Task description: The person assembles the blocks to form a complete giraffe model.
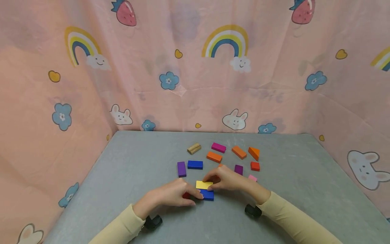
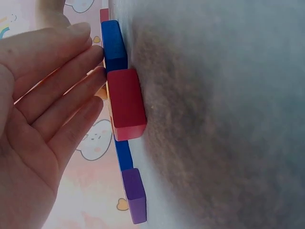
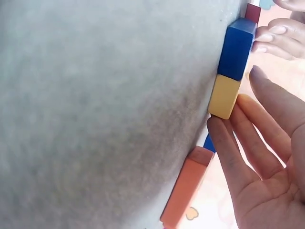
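Observation:
My left hand (image 1: 176, 193) reaches over a red block (image 2: 126, 102), which it mostly hides in the head view. Its fingers are nearly straight, with fingertips right at the red block and the near blue block (image 1: 208, 195). Against that blue block's far side lies a yellow block (image 1: 203, 185). My right hand (image 1: 226, 178) has its fingertips at the end of the yellow block (image 3: 224, 97). In the right wrist view its thumb stands apart, above where yellow meets blue, and the fingers are only slightly bent.
Beyond the hands lie a purple block (image 1: 181, 169), another blue block (image 1: 195, 165), a wooden-coloured block (image 1: 194, 148), a magenta block (image 1: 218, 147), several orange pieces including a triangle (image 1: 254, 153), and a small red block (image 1: 255, 166). A pink piece (image 1: 252, 178) sits beside the right forearm.

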{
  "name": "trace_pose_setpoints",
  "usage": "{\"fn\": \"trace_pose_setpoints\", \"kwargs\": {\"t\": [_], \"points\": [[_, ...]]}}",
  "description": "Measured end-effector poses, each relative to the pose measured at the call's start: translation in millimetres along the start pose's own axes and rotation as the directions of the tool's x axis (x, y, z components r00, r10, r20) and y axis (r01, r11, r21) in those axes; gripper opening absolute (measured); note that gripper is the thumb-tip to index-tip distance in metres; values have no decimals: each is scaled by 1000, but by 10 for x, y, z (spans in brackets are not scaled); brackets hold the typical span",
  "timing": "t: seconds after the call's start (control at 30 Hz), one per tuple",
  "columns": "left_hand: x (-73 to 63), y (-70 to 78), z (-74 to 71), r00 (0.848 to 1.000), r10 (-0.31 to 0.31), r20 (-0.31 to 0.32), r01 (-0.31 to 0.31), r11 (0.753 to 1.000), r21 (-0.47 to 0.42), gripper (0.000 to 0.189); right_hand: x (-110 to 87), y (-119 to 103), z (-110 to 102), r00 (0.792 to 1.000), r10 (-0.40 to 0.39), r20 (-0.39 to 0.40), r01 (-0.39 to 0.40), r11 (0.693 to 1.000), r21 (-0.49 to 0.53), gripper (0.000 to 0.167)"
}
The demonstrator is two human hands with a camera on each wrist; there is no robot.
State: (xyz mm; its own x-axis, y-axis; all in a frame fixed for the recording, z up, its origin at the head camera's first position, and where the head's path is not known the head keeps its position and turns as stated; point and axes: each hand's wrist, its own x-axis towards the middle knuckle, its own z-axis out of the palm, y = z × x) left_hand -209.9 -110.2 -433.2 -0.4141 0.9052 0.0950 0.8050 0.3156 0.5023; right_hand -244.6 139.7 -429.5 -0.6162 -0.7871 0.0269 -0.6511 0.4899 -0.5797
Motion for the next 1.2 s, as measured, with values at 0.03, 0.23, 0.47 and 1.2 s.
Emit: {"fn": "trace_pose_setpoints", "kwargs": {"t": [0.03,0.23,0.47,1.2], "points": [[5,4,-1,1000,-3,2,3,1000,1,28,-6,1,-8,1000,4,1,-4,1000,4,29],[38,39,-18,1000,-21,-18,21,1000,10,28,-100,31,-136,999,38,-36,-37,998,42,36],[123,18,-66,995,-19,-96,27,997,77,32,-406,112,-384,989,27,-143,-18,998,62,34],[218,-51,-22,992,-119,-34,120,992,48,37,-1220,673,-574,963,98,-250,-89,995,45,35]]}}
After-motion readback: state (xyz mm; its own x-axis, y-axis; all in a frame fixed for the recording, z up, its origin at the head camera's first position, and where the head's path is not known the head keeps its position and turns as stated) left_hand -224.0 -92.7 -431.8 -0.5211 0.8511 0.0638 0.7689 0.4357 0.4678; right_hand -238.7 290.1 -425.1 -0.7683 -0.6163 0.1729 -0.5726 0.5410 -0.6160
